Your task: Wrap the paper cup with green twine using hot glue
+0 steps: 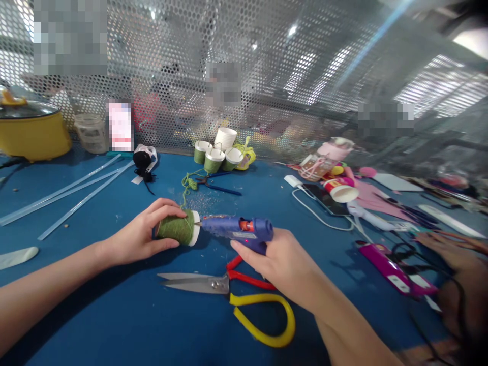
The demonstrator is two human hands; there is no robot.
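Note:
My left hand (147, 234) is wrapped round a paper cup covered in green yarn (178, 227), lying on its side on the blue table (114, 315). My right hand (282, 262) grips a blue hot glue gun (240, 229), and its nozzle touches the cup's white rim. A strand of green yarn (187, 185) trails away behind the cup. Scissors with red and yellow handles (236, 295) lie just in front of my hands.
Several green-wrapped cups (217, 152) stand at the back by the perforated metal screen. Clear glue sticks (64, 195) lie to the left, a yellow pot (32, 132) at far left. Craft items, a phone with cable (324, 198) and another person's hand (453, 254) fill the right.

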